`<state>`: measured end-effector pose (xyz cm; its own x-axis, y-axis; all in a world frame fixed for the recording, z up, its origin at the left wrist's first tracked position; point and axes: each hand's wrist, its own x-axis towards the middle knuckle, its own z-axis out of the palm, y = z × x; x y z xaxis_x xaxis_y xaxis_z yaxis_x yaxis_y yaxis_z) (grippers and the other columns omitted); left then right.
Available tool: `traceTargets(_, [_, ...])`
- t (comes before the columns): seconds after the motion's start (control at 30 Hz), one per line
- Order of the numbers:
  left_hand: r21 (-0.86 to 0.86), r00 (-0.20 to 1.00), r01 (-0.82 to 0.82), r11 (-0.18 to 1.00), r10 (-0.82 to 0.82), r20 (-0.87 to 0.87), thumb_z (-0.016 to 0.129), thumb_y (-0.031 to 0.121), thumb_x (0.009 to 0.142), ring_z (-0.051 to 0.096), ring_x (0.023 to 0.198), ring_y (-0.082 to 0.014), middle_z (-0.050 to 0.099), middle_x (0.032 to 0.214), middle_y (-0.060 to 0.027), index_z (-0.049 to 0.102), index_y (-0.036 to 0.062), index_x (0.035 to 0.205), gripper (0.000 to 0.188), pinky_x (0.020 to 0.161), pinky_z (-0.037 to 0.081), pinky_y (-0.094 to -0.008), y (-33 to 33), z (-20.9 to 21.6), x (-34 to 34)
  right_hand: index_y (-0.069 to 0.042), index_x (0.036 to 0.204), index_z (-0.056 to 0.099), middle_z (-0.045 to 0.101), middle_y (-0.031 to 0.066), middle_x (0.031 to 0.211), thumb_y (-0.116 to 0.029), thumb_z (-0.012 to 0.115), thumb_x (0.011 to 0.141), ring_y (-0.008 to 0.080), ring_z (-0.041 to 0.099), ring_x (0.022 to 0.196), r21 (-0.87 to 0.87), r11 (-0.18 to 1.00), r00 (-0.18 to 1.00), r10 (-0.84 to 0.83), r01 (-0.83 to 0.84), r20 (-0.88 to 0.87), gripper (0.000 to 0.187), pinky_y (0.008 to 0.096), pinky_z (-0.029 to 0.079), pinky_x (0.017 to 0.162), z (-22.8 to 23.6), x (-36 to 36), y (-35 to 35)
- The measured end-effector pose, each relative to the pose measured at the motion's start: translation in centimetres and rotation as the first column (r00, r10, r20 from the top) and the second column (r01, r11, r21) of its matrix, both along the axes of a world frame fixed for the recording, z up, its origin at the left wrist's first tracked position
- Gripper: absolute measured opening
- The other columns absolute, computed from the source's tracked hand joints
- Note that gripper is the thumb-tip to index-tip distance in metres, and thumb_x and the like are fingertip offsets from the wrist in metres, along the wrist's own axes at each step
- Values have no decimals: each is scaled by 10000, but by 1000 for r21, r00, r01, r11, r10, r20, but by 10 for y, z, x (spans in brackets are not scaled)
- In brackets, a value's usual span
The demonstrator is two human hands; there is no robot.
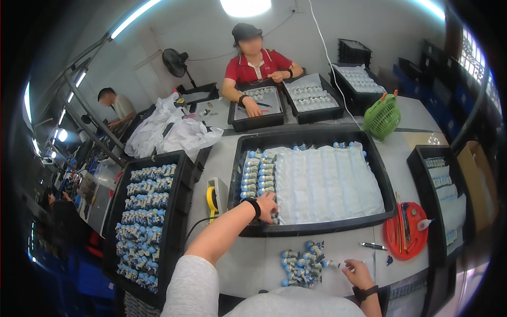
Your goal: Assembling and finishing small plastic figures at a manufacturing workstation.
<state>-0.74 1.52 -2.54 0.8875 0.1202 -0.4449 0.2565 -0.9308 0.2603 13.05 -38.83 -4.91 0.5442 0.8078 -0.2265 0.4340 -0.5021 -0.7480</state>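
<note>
My left hand (268,207) reaches into the near left corner of a large black tray (311,228), fingers curled down at the end of the figurine rows. Whatever is under its fingertips is hidden. Upright blue-capped figurines (259,173) stand in rows along the tray's left side. A white padded sheet (330,182) covers most of the others. My right hand (359,273) is low over the table, its fingers loosely bent and apart. Just left of its fingertips lies a single figurine (328,263), beside a loose pile of blue figurines (301,267).
A deep black crate (182,198) of figurines stands at left. On the right are a red dish (406,248) with brushes, a pen (374,246) and another black crate (417,158). Yellow tape (212,199) stands left of the tray. Across the table, a person in red handles trays near a green basket (383,119).
</note>
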Motion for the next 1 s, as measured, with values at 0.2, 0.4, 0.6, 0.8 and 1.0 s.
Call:
traceTargets(0.2, [191, 988, 16, 981, 14, -154, 755, 319, 532, 342, 1073, -386, 333, 1163, -184, 554, 150, 947, 492, 864, 379, -450, -20, 7, 7, 19, 962, 575, 609, 161, 829, -141, 623, 706, 250, 598, 720, 10, 1000, 1000, 20, -20, -9, 305, 307, 472, 661, -3, -6, -2])
traceTargets(0.4, [13, 998, 1, 1000, -1, -55, 750, 316, 442, 334, 1104, -420, 366, 1177, -246, 591, 87, 807, 459, 890, 351, -434, -8, 3, 0, 20, 962, 575, 611, 160, 826, -132, 618, 707, 256, 597, 727, -41, 999, 1000, 0, -1, -23, 300, 315, 472, 669, 6, -13, -9])
traceTargets(0.6, [-355, 867, -259, 898, 378, 324, 742, 290, 490, 366, 1136, -365, 321, 1254, -234, 566, 51, 836, 455, 938, 329, -346, 8, 39, -16, 23, 962, 567, 606, 164, 848, -118, 611, 717, 251, 588, 736, 8, 999, 998, -49, 49, 31, 286, 307, 468, 646, 4, -8, -6])
traceTargets(0.8, [-420, 749, -20, 907, 292, 595, 731, 142, 491, 377, 1125, -326, 348, 1252, -191, 541, 53, 780, 356, 887, 357, -359, -65, 124, -42, 17, 987, 556, 599, 141, 847, -104, 599, 737, 213, 581, 739, -12, 994, 993, -112, 112, -32, 281, 288, 464, 597, 10, -11, -15])
traceTargets(1.0, [-386, 946, 123, 914, 9, 323, 681, 191, 460, 354, 1067, -385, 380, 1166, -181, 545, 75, 751, 341, 809, 407, -443, -173, 47, -56, 9, 984, 565, 602, 133, 856, -113, 612, 731, 201, 586, 742, 11, 1000, 999, -22, 23, -36, 285, 269, 459, 609, 6, -17, 1])
